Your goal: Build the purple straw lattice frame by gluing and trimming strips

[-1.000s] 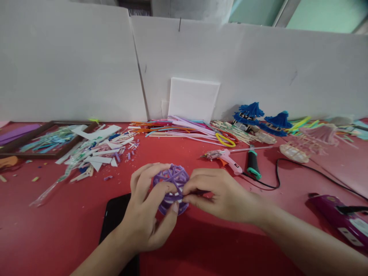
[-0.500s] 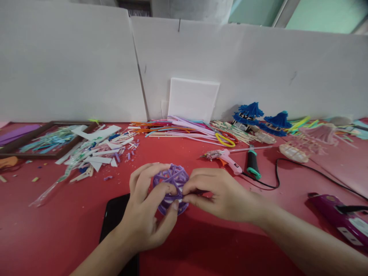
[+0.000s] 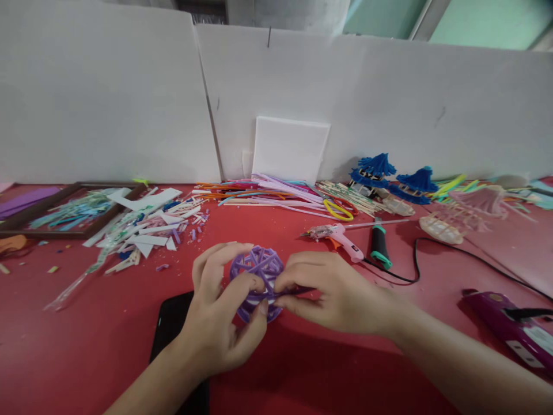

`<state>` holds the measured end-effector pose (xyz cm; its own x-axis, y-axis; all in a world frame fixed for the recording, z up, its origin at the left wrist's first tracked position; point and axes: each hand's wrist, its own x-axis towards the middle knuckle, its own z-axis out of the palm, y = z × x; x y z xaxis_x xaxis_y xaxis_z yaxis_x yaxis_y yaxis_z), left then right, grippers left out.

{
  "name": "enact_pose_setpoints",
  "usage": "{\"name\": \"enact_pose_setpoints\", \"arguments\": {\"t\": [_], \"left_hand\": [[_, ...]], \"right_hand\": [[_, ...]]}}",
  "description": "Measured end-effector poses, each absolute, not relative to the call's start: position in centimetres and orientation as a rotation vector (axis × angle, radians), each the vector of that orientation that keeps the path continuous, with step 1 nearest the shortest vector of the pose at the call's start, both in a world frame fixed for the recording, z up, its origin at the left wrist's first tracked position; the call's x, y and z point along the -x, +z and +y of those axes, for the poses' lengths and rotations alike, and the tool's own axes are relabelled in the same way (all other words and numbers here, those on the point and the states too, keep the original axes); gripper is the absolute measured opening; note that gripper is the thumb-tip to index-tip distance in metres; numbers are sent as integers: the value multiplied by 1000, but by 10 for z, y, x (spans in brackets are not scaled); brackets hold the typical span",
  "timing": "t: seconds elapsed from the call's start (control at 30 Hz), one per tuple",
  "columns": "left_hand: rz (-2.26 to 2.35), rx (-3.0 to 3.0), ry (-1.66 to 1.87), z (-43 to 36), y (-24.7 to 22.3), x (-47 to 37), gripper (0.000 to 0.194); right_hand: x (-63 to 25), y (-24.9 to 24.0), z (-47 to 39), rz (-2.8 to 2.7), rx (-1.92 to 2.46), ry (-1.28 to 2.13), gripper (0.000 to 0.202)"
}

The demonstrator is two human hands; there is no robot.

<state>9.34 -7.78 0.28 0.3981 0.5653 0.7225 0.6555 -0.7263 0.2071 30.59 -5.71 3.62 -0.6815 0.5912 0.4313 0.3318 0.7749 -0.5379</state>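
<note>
A round openwork ball of purple strips (image 3: 260, 259) is held up between both hands above the red table. My left hand (image 3: 220, 308) grips it from the left, with thumb and a bent finger pressed on its near side and other fingers around the far left. At the ball's right side, my right hand (image 3: 328, 291) pinches a thin purple strip (image 3: 302, 291) between thumb and forefinger. That strip's dark end shows inside the right hand; where it meets the ball is partly hidden by fingertips.
A dark phone (image 3: 173, 320) lies under my left forearm. Right of the hands are a pink glue gun (image 3: 348, 243), a green-and-black cutter (image 3: 380, 245) and a magenta device (image 3: 510, 323). Behind lie pipe cleaners (image 3: 276, 193), yellow-handled scissors (image 3: 339, 210), blue-roofed models (image 3: 375, 167) and white scraps (image 3: 149, 239).
The outer fingers of my left hand have lifted slightly off toward the left. The ball and my right hand stay nearly in place.
</note>
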Motion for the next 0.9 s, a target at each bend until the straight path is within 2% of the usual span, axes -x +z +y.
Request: {"name": "enact_pose_setpoints", "arguments": {"t": [0.17,0.43,0.6,0.77,0.9], "left_hand": [[-1115,2533,-1235,-78,4,-93,15],[-1105,2518,-1221,-77,5,-94,14],[-1109,2503,-1236,-77,6,-95,9],[-1096,2513,-1246,-78,6,-93,9],[-1094,2523,-1254,-77,6,-93,9]], "right_hand": [[-308,36,-56,-2408,698,554,6],[-322,54,-57,-2396,618,575,33],[-334,57,-45,-2301,617,427,6],[-334,57,-43,-2334,638,402,19],[-342,61,-43,-2297,756,330,13]]}}
